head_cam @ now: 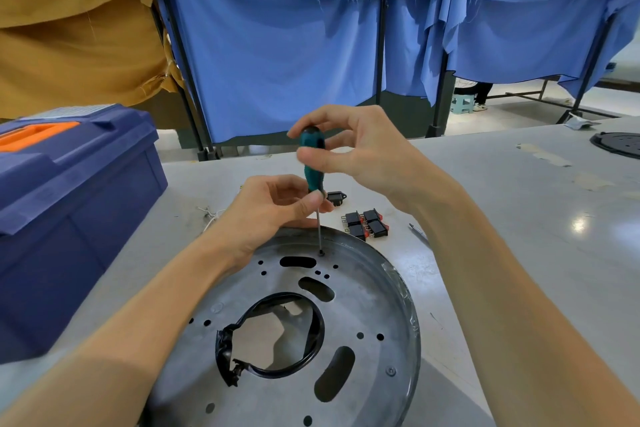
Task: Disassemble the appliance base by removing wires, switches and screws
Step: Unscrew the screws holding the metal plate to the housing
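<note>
The round grey metal appliance base [346,315] lies flat on the pale grey table [502,218], at six o'clock in the view. Four black rocker switches with red faces [366,224] already sit out in a cluster just beyond its rim at one o'clock, with a fifth black part [336,198] beside them, so the switch removal looks done.

Screws remain: the green-handled screwdriver [313,163] stands upright with its tip in one screw [321,253] at twelve o'clock on the base, and a second screw [390,371] shows at four o'clock. A black cable loop [311,343] is left around the centre opening.

The right hand [360,152] has its grip on the handle top; the left hand [273,208] pinches the handle's lower end. One blue toolbox [69,204] sits at nine o'clock.
</note>
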A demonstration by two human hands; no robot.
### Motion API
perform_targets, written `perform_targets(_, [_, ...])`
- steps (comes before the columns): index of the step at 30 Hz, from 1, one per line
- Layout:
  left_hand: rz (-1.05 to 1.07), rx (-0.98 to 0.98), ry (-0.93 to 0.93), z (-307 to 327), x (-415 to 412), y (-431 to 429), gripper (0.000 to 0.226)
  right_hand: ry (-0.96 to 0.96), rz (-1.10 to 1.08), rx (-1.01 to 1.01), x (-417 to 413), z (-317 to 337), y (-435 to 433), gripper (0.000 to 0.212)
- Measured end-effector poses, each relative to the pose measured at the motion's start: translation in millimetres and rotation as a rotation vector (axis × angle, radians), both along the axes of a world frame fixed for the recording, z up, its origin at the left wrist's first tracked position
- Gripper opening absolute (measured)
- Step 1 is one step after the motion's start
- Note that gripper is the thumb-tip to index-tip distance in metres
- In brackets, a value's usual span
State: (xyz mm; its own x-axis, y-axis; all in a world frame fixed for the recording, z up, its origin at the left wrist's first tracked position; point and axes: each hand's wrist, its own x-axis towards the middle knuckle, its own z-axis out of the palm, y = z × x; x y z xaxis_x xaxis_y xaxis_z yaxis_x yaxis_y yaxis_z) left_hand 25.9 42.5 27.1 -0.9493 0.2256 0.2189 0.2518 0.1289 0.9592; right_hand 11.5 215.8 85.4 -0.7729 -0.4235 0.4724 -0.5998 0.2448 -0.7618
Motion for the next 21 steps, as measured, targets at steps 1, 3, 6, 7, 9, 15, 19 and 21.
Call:
perform_targets(1, [0.005, -0.002, 0.000, 0.3, -0.1, 0.3, 0.040, 0.020, -0.005, 0.008, 1.0, -0.6, -1.1, 0.017])
perform_targets(3, [-0.013, 0.003, -0.012, 0.9, 0.1, 0.4, 0.040, 0.052, -0.017, 0.005, 0.6, -1.2, -1.8, 0.018])
perform_targets(6, [-0.077, 0.008, -0.026, 1.3, 1.0, -0.2, 0.030, -0.009, -0.006, -0.048, -3.2, -0.1, 1.6, 0.029])
perform_targets(7, [-0.083, 0.016, -0.027, 0.6, 1.0, -0.4, 0.029, -0.041, 0.024, -0.073, -3.8, -0.2, 2.8, 0.029])
perform_targets(9, [-0.063, 0.030, -0.024, -1.0, 0.8, -0.1, 0.029, -0.057, 0.067, -0.085, -2.8, -0.4, 2.3, 0.024])
perform_targets(15, [-0.075, 0.045, -0.011, 1.4, 0.1, -2.0, 0.040, 0.053, -0.001, 0.007, -0.6, -2.1, -2.0, 0.027])
perform_targets(19, [-0.066, 0.079, -0.032, 0.6, 0.0, -1.4, 0.031, -0.033, 0.030, -0.056, -3.7, -0.4, 2.4, 0.032])
perform_targets(21, [-0.041, 0.079, -0.024, 0.3, 0.5, -0.8, 0.034, -0.030, 0.053, -0.050, -1.4, 0.0, 2.2, 0.024])
